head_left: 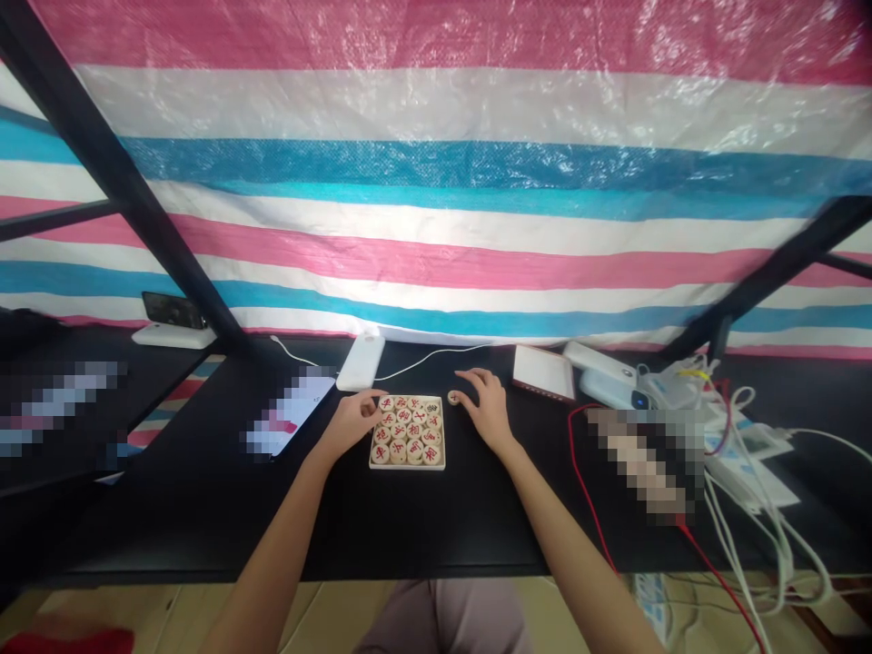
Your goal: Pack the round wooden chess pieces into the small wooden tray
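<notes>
A shallow white box (pixel 407 468) on the black table holds several rows of round, pale Chinese chess pieces (pixel 403 416). Most of them bear red characters; one at the upper right has a dark character. At the box's upper left corner, the curled fingers of my left hand (pixel 351 421) grip its edge, beside a corner piece. Just right of the box, a single loose chess piece (pixel 453 397) lies on the table. My right hand (pixel 489 409) is beside that piece with thumb and fingers spread apart, the thumb tip at or very near it.
Behind my right hand lies a white box lid (pixel 543 372) with a reddish edge. White power banks (pixel 599 365) and tangled cables (pixel 736 454) crowd the right side. A phone (pixel 292 413) lies to the left, near a white power bank (pixel 361 360). A striped sheet (pixel 436 182) hangs behind the table.
</notes>
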Tool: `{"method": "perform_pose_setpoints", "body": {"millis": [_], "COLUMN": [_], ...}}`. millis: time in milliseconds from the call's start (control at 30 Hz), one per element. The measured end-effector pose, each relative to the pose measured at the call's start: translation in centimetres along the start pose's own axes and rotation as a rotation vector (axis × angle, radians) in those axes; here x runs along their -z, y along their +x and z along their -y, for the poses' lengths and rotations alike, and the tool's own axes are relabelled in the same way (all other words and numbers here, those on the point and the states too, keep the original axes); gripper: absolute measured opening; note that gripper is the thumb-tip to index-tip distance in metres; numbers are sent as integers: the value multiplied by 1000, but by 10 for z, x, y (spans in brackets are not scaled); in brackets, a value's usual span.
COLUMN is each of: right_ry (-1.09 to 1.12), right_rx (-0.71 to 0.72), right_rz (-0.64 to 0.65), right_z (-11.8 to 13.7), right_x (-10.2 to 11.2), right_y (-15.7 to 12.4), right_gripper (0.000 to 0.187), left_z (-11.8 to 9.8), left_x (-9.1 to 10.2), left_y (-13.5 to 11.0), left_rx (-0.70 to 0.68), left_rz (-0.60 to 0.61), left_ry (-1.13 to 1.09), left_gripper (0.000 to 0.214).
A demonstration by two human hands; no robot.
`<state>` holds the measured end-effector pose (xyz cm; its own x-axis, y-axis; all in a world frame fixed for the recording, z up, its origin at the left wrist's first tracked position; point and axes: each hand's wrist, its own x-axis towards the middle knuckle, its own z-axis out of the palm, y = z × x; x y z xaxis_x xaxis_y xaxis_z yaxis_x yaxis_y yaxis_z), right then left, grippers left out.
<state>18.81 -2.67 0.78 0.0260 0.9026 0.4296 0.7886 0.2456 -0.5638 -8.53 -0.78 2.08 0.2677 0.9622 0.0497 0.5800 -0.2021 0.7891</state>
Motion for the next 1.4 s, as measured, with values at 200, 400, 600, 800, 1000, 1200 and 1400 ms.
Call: {"method": "perform_pose_setpoints", "body": {"millis": [200, 400, 600, 800, 1000, 1200, 1400], "right_ry": [-26, 48, 203, 297, 400, 337, 151], "right_rx": [223, 191, 127, 60, -202, -234, -68], "right_rz": [257, 300, 341, 262, 164, 104, -24], "right_z": [20, 19, 18, 16, -17, -29, 6], "right_x": [10, 7, 2, 4, 20, 11, 3], "right_y": [-15, -13, -12, -10, -2, -1, -11], "right_gripper": [27, 21, 18, 14, 17, 17, 22], "left_z": [-3, -1, 1, -2, -5, -5, -3], "left_x": [-1, -1, -3, -2, -2, -2, -4], "left_y": [0, 1, 2, 2, 1, 1, 0], "left_rx": [11, -5, -15, -2, 3, 10, 6], "left_rz": [8, 11, 9, 16, 9, 13, 10], "left_ry": [33, 68, 55, 77, 67, 73, 58], "left_gripper": [40, 41, 43, 43, 44, 44, 44]}}
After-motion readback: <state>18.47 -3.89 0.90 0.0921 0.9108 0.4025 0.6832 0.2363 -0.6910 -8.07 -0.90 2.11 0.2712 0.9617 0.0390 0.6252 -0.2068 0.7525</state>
